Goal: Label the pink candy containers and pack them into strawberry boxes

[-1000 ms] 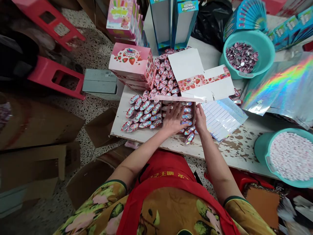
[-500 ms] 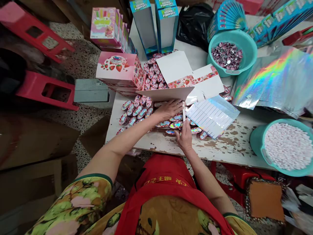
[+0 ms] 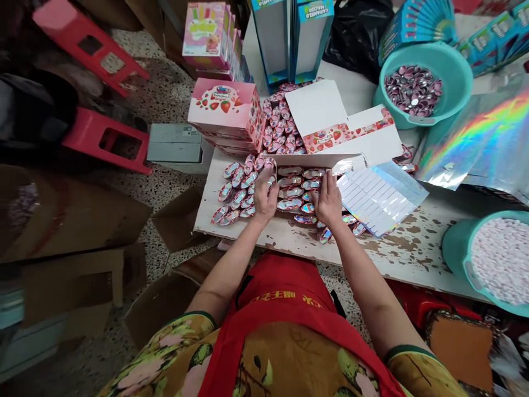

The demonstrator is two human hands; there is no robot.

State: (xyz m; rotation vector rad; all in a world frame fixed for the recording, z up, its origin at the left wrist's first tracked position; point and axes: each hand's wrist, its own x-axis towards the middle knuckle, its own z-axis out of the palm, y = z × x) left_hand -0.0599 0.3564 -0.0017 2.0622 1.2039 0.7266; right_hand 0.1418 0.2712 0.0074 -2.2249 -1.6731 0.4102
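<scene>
An open cardboard box (image 3: 303,160) stands near the table's front edge, filled with two columns of shiny oval-ended packs (image 3: 290,192). My left hand (image 3: 265,197) holds the left side of this box, its thumb bent towards the box and its fingers pointing away from me. At the right side my right hand (image 3: 329,203) grips the box wall, fingers stretched along it and thumb over the packs. More loose packs (image 3: 237,184) stand left of my left hand. A sheet of silvery label strips (image 3: 378,198) lies to the right of my right hand.
Pink strawberry-print boxes (image 3: 225,105) are stacked behind on the left. An unfolded white box (image 3: 318,113) lies on further packs. Two turquoise tubs stand right, one with small pink caps (image 3: 413,91), one with white pieces (image 3: 502,259). Holographic film (image 3: 483,138) covers the right back.
My left hand has moved from the box's right part to its left side. My right hand has shifted slightly away from me along the right wall. The view has turned a little left.
</scene>
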